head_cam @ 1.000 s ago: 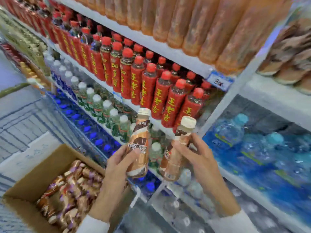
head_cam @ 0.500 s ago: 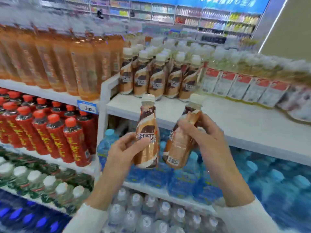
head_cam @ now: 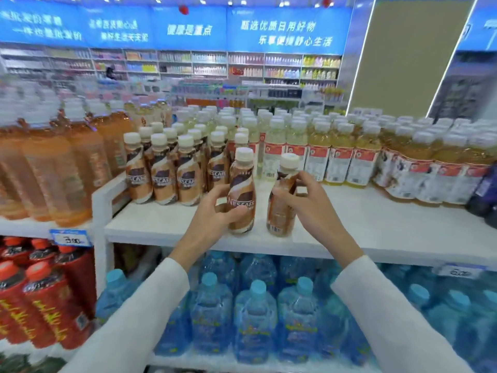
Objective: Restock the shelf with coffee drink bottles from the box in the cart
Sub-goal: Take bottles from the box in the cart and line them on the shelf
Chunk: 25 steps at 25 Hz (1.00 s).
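My left hand [head_cam: 212, 211] grips a brown coffee drink bottle [head_cam: 242, 189] with a cream cap, upright at the front of the white shelf [head_cam: 166, 224]. My right hand [head_cam: 309, 203] holds a second coffee bottle [head_cam: 282, 208] just to its right, fingers curled round its upper part. Both bottles' bases are at the shelf surface near the front edge. Several matching coffee bottles [head_cam: 164, 170] stand in rows at the shelf's back left. The box and the cart are out of view.
Yellow-tea bottles with red labels [head_cam: 338, 157] fill the shelf's right side. Large orange drink bottles [head_cam: 61, 168] stand left of the divider, red bottles [head_cam: 48, 292] below them, blue water bottles [head_cam: 252, 313] on the lower shelf. A dark bottle [head_cam: 484, 195] sits at far right.
Both hands have carried their bottles up from beside the box to the coffee shelf. The view has swung up and right, so the box has left the frame.
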{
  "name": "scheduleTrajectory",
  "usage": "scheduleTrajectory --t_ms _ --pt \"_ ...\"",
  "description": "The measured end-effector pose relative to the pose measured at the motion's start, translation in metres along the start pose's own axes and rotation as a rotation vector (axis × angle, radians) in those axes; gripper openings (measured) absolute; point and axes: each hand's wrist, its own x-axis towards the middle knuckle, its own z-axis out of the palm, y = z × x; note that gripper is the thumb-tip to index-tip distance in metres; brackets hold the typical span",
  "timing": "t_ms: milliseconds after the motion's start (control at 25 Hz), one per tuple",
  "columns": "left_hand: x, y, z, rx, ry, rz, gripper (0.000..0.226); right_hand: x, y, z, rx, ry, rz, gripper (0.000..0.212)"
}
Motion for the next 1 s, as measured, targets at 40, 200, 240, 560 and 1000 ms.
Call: scheduleTrajectory --t_ms 40,200,240,560,1000 --pt "0.001 -0.005 0.0 0.003 -0.009 -0.002 0.047 0.001 0.004 0.0 0.004 -0.008 0.01 0.03" --pt "-0.001 -0.01 -0.001 -0.004 -0.029 -0.002 0.049 -0.003 0.018 0.004 0.003 -0.037 0.039 0.056" --pt "-0.004 -0.01 -0.001 0.024 -0.025 0.008 0.047 -0.007 0.021 0.007 -0.045 -0.023 0.048 0.069" --pt "-0.021 -0.003 0.006 0.231 0.176 -0.002 0.068 -0.02 0.03 0.03 -0.244 0.14 0.099 0.068" --pt "-0.029 -0.002 0.01 0.167 0.223 -0.011 0.06 -0.032 0.041 0.036 -0.025 0.14 0.03 0.055"
